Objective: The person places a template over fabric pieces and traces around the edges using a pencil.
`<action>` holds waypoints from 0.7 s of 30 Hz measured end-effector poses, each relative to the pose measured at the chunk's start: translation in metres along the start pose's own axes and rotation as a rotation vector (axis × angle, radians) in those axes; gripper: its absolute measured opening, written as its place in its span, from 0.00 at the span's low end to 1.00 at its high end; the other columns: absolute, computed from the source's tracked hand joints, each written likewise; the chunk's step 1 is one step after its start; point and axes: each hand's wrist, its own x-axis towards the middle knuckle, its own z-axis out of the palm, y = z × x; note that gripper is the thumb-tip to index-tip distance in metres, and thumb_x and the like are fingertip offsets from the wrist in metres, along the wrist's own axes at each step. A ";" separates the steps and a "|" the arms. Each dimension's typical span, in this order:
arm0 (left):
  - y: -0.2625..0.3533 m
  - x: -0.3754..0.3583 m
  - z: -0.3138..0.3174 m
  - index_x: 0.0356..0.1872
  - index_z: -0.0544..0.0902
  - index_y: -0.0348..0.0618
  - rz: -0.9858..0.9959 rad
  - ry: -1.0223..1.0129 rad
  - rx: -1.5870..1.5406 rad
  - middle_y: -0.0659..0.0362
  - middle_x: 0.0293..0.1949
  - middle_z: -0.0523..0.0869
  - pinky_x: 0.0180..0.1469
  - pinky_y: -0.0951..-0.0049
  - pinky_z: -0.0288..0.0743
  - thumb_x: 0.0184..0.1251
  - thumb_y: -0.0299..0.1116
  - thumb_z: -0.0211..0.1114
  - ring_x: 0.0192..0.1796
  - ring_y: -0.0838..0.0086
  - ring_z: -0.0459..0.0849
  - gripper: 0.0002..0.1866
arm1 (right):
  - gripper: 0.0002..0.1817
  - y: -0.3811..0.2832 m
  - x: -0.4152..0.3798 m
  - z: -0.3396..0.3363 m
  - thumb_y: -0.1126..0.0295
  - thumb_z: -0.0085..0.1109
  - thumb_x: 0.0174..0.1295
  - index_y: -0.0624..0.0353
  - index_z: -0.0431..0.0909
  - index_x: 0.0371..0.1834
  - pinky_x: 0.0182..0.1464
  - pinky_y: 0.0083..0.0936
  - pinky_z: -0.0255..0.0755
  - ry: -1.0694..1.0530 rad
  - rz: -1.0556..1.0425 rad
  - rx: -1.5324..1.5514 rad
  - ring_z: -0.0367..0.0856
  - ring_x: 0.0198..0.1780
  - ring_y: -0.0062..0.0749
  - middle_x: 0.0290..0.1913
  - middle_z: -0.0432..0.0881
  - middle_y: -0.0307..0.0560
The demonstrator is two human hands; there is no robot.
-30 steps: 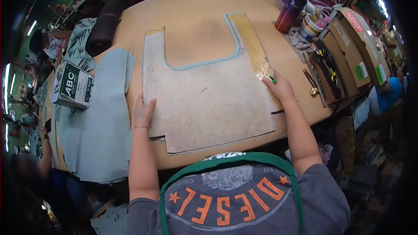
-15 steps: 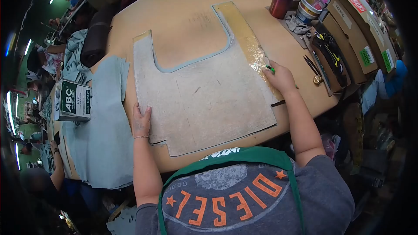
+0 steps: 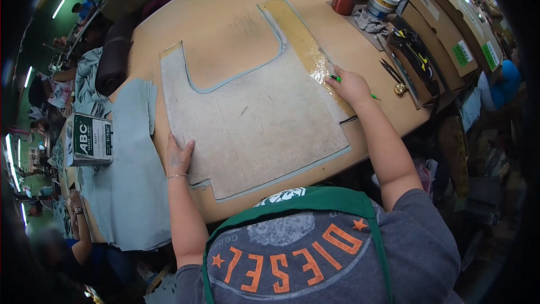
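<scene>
Steadying the notched grey template (image 3: pixel 253 126) on the worktop (image 3: pixel 219 0): left hand (image 3: pixel 179 159) grip spread loosely at its left edge; right hand (image 3: pixel 351 86) grip closed around a green pen (image 3: pixel 335 78) at the right edge. Even, flat pressure should limit slipping over the pale-blue sheet (image 3: pixel 211 89). Pen's middle hidden; sheet mostly covered.

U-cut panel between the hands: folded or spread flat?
Spread flat: the panel shows no fold, left hand and right hand at opposite edges.
</scene>
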 end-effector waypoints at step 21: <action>-0.014 0.005 -0.017 0.64 0.54 0.33 0.026 -0.248 -0.145 0.44 0.58 0.66 0.61 0.68 0.60 0.43 0.27 0.68 0.59 0.59 0.68 0.44 | 0.45 0.009 0.009 -0.007 0.46 0.61 0.45 0.62 0.57 0.62 0.48 0.34 0.70 -0.281 -0.084 -0.117 0.76 0.47 0.44 0.45 0.78 0.57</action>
